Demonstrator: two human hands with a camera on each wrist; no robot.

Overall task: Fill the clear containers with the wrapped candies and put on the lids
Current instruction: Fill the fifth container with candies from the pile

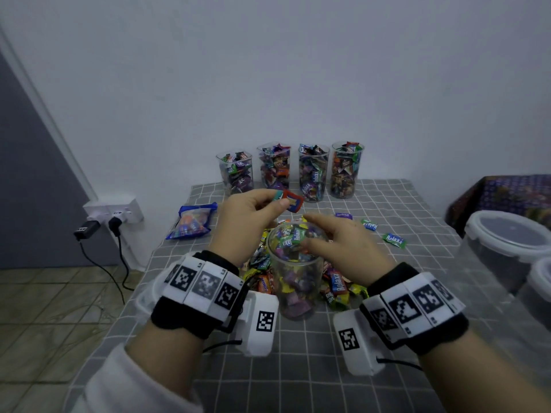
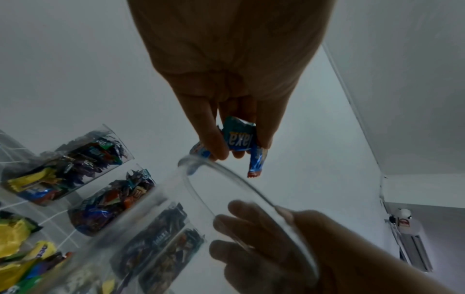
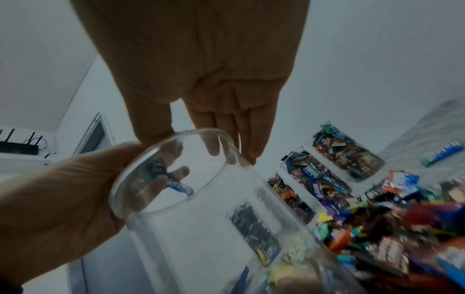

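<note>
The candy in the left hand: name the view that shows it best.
Left wrist view: the wrapped candy sits pinched in the left hand, its lettering legible. The head view shows only coloured wrapper edges; the right wrist view shows it blurred through the clear container.

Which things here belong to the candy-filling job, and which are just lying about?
In the job: left hand pinching a candy; right hand open at the near container; four filled containers; loose candies; lidded tubs.
Lying about: snack bag; wall plugs.
</note>
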